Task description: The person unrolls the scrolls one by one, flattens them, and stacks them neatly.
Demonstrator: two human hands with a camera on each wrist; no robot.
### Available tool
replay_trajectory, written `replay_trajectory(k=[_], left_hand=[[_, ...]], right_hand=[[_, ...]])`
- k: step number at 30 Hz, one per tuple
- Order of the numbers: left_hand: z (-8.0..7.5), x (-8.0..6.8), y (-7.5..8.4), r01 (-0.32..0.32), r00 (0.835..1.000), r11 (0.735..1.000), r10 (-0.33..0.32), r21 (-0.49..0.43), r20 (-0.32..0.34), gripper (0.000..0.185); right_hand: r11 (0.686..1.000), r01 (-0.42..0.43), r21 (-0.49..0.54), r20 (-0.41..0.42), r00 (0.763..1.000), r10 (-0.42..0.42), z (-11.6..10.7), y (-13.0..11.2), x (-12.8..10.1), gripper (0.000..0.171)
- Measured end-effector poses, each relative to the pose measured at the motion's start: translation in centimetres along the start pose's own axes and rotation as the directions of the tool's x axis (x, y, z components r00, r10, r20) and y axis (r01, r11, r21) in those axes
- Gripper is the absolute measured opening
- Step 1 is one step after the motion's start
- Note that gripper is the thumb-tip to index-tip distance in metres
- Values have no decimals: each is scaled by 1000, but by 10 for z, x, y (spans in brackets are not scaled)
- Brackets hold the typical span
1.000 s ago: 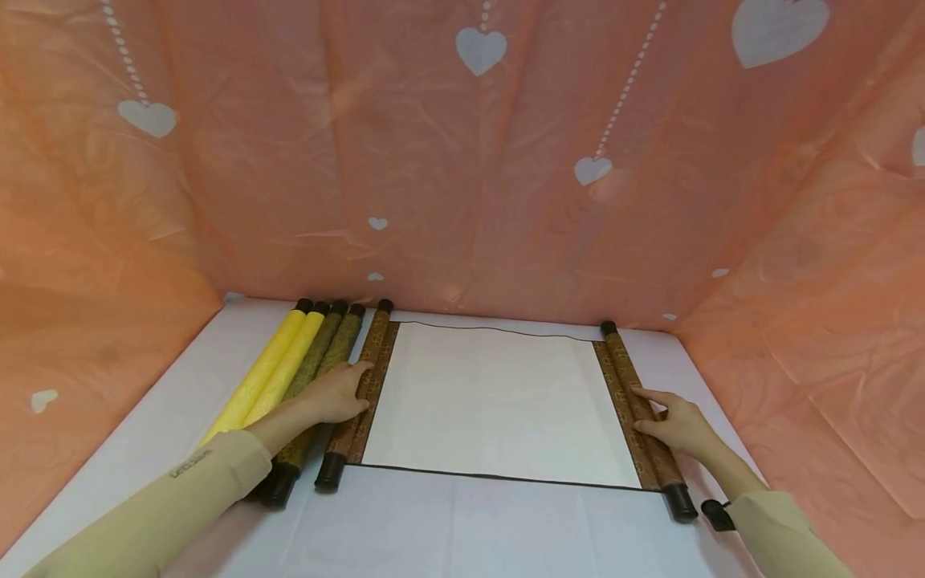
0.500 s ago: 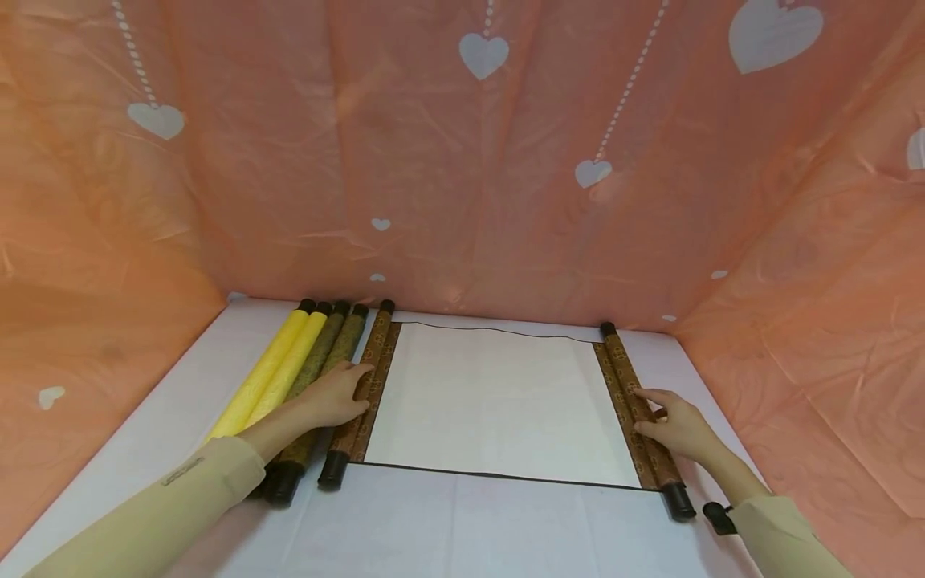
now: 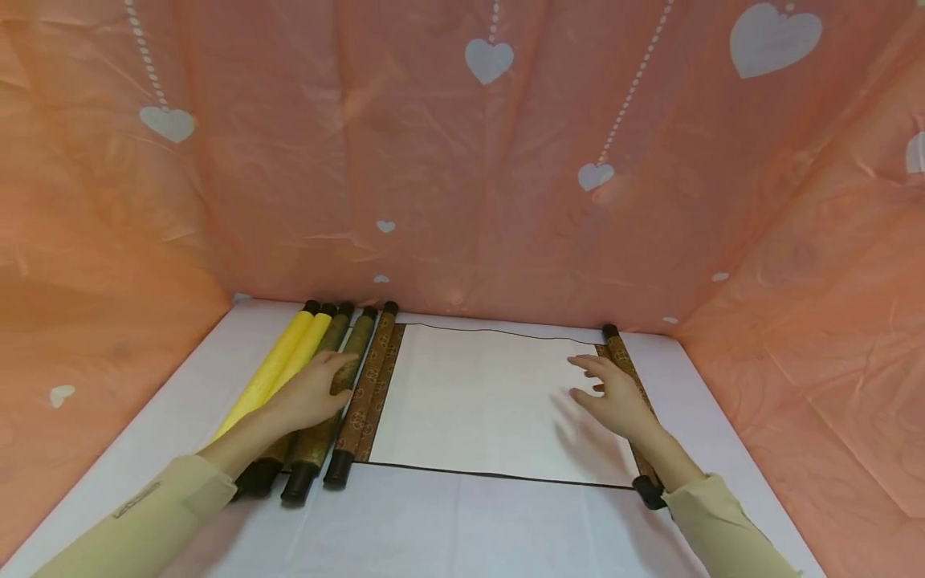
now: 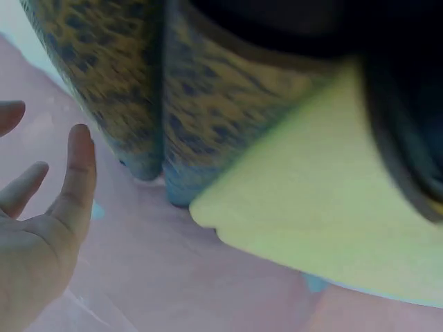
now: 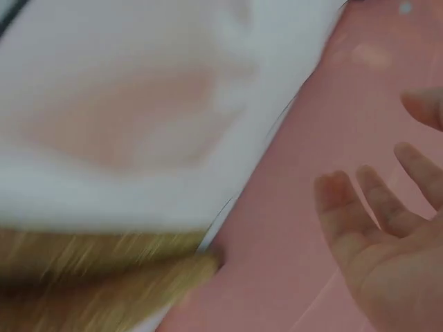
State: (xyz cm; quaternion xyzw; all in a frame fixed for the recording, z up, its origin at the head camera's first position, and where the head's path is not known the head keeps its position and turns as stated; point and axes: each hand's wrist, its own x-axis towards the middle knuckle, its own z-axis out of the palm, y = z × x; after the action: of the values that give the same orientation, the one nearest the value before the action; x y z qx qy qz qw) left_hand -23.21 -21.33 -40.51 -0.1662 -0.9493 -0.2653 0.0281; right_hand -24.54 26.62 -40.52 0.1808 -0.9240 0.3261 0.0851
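Note:
A brown patterned scroll lies unrolled, its blank white sheet (image 3: 477, 401) spread between a left roller (image 3: 372, 373) and a right roller (image 3: 624, 361). Over the nearer green scroll (image 3: 311, 445), just left of the brown left roller, is my left hand (image 3: 307, 393), fingers extended and apart. My right hand (image 3: 614, 401) hovers above the right part of the sheet, casting a shadow on it, its fingers spread and holding nothing. In the right wrist view that hand (image 5: 387, 242) shows loose fingers, away from the blurred brown roller (image 5: 104, 277).
Left of the nearer green scroll lie another green scroll (image 3: 332, 333) and two yellow scrolls (image 3: 267, 377), rolled up side by side. All have black end knobs. A white cloth (image 3: 462, 530) covers the table. Orange sheeting with hearts (image 3: 462, 201) walls the back and sides.
Both hands have left the brown rollers. My left hand has moved left over the green scroll, which now sits closer to the brown roller. My right hand has moved left over the sheet.

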Motion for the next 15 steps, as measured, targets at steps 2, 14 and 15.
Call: replay_trajectory(k=[2, 14, 15], left_hand=[[-6, -5, -6, -9, 1000, 1000, 8, -26, -24, 58], [-32, -28, -45, -27, 998, 999, 26, -25, -49, 59], [-34, -29, -48, -21, 999, 1000, 20, -22, -39, 59]], right_hand=[[996, 36, 82, -5, 999, -36, 17, -17, 12, 51], [937, 59, 343, 91, 991, -96, 115, -117, 67, 52], [937, 57, 345, 110, 989, -101, 122, -124, 70, 52]])
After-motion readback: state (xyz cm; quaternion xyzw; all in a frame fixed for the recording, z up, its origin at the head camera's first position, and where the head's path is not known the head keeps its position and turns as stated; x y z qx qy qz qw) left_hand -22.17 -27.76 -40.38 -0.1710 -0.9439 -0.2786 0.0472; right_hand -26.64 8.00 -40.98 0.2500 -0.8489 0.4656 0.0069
